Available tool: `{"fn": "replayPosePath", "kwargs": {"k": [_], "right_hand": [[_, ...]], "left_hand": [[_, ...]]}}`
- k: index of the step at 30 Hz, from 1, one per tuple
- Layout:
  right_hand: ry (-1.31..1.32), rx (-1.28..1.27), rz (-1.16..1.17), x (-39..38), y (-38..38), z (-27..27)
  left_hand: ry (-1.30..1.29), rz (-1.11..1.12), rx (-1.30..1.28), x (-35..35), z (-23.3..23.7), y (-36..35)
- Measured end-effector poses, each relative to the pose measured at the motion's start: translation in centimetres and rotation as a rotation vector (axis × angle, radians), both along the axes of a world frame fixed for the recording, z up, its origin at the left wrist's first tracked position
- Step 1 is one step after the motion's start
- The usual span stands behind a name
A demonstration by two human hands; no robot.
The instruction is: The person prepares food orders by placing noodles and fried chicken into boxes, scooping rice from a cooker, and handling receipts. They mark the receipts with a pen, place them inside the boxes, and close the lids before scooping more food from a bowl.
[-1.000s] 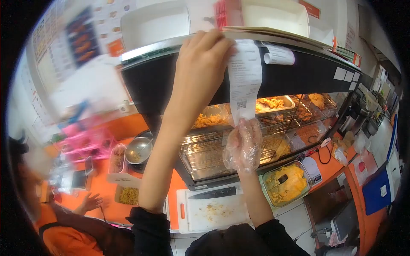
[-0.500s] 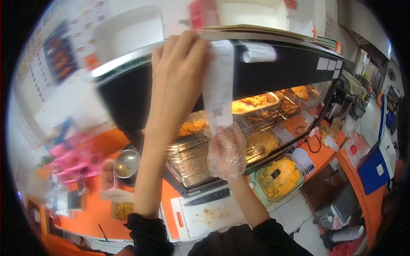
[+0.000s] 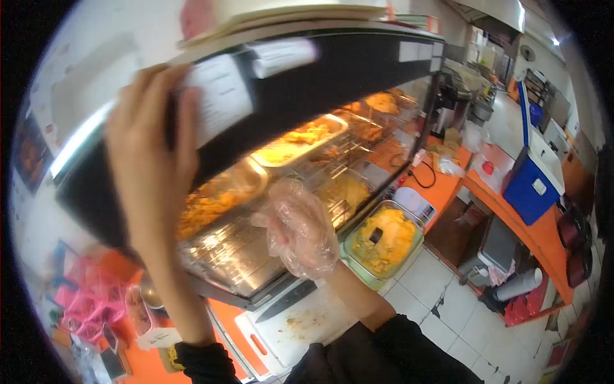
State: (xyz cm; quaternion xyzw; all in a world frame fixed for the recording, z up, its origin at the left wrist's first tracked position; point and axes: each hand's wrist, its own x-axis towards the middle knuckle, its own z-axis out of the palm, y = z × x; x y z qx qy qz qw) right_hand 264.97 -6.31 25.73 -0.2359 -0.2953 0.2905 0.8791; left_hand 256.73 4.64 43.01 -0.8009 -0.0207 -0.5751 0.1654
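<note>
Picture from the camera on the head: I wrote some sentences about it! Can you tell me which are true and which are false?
The right hand is in a clear plastic glove. True.

The left hand wears a glove too. False: it is bare.

A dark-bladed knife lies on the white cutting board. True.

The green container of yellow food is inside the black-topped food case. False: it is outside, in front of the case.

The white cutting board has no crumbs on it. False: brownish crumbs are scattered there.
</note>
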Motion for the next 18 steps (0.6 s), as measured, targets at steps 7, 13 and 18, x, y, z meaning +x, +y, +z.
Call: {"fn": "replayPosePath", "kwargs": {"k": [7,13,18], "right_hand": [[-0.483,-0.355,-0.681,14.2,-7.9,-6.5],[-0.029,-0.261,-0.806,35.4,-18.3,-11.7],[-0.703,-0.954,-1.499,48.7,-22.8,-13.7]], "left_hand": [[-0.060,-0.013,-0.064,0.5,-0.5,0.2],[-0.292,0.154,-0.158,0.0,-2.5,1.9],[-0.648,0.892,0.126,-0.3,-8.1,-1.1]]}}
